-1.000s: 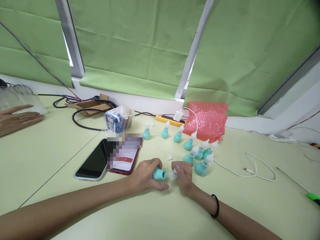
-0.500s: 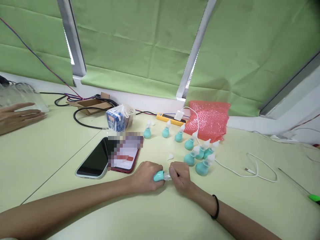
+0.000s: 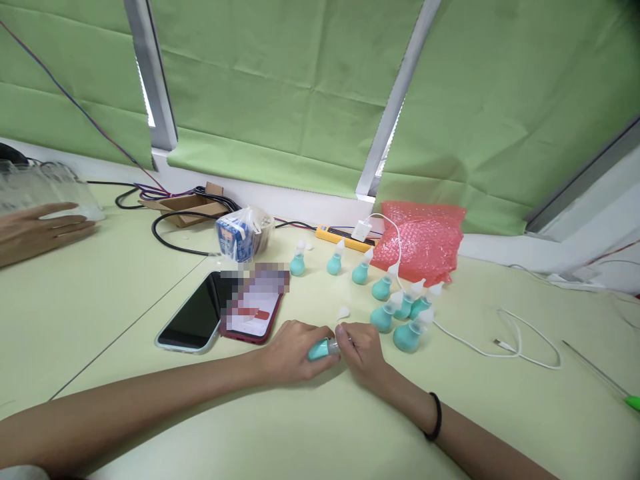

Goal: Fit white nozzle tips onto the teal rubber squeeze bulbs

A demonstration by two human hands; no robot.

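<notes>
My left hand (image 3: 295,350) is closed round the teal bulb of a nasal aspirator (image 3: 319,349), held on its side just above the table. My right hand (image 3: 364,353) is closed at the clear neck end of the same aspirator; its fingers hide what lies at that end. Beyond my hands stand several teal aspirators, among them one (image 3: 407,337) near my right hand and another (image 3: 297,263) farther back. A loose white tip (image 3: 343,313) lies on the table just past my hands.
Two phones, one black-screened (image 3: 195,313) and one red-cased (image 3: 260,307), lie left of my hands. Behind are a plastic-wrapped blue pack (image 3: 235,239), a yellow power strip (image 3: 345,239) and red bubble wrap (image 3: 420,240). A white cable (image 3: 515,347) lies right. Another person's hand (image 3: 45,230) rests at far left.
My hands have come slightly closer together, and less of the aspirator's clear neck shows between them. The whole view has shifted a little.
</notes>
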